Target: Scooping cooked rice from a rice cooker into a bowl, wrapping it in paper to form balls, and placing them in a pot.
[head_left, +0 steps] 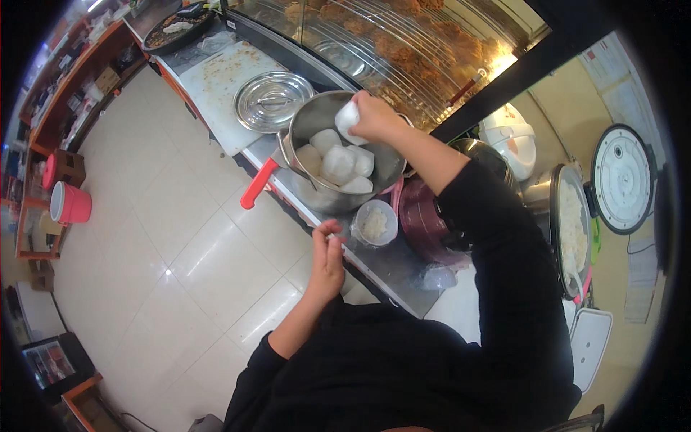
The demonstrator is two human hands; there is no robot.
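My right hand (376, 120) grips a white plastic-wrapped bundle (347, 117) over the far side of a deep stainless steel pot (307, 120). Inside the pot lie several similar white rounded bundles (338, 164); their wrapping looks like thin plastic. My left hand (328, 264) is at the counter's front edge, below the pot, fingers bent. A small pale bit shows at its fingertips, too small to identify. Just right of that hand stands a small bowl (374, 224) lined with clear plastic, with white rice in it.
A red-handled knife (260, 183) juts over the counter edge beside the pot. A steel lid (274, 101) rests on a white cutting board (216, 102). Behind is a glass case of fried food (410, 48). To the right stand a maroon cooker (426, 221) and an open rice pot (572, 232).
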